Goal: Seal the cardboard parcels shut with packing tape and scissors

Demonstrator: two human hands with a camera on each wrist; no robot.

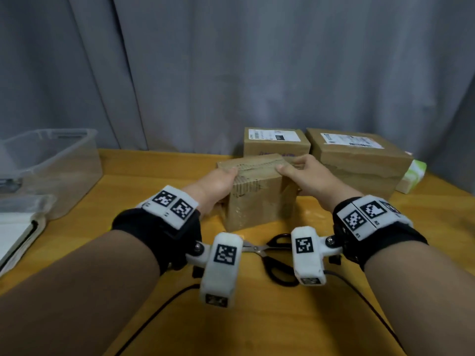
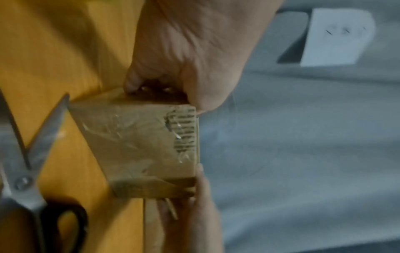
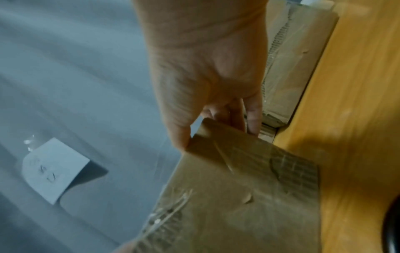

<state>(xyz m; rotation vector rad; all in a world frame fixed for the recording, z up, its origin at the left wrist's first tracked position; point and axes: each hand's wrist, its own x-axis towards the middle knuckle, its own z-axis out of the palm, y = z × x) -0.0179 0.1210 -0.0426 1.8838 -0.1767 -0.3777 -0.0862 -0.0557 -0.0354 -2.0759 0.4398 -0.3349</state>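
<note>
Head view has your left hand [image 1: 218, 183] and right hand [image 1: 305, 176] clamped on opposite sides of the small box [image 1: 257, 196], which stands on the table [image 1: 154, 176] just beyond the scissors [image 1: 272, 253]. Each hand grips it, thumb hooked over the top edge and fingers down the side; the left wrist view confirms the curl of your fingers [image 2: 134, 83] at the box's edge. Two larger boxes [image 1: 359, 158] sit behind, close by. No tape roll shows in any view.

Judging by its size and how easily two hands span it, the box is likely light. The card looks worn: the outer paper is torn away near the top, baring the ribs, and old glossy tape covers the front. Expect that tape to be slick under your fingers and the torn strip to be weak, so keep your hold on the corners and side walls, where the card is stiffest, and don't squeeze the flaps inward.
</note>
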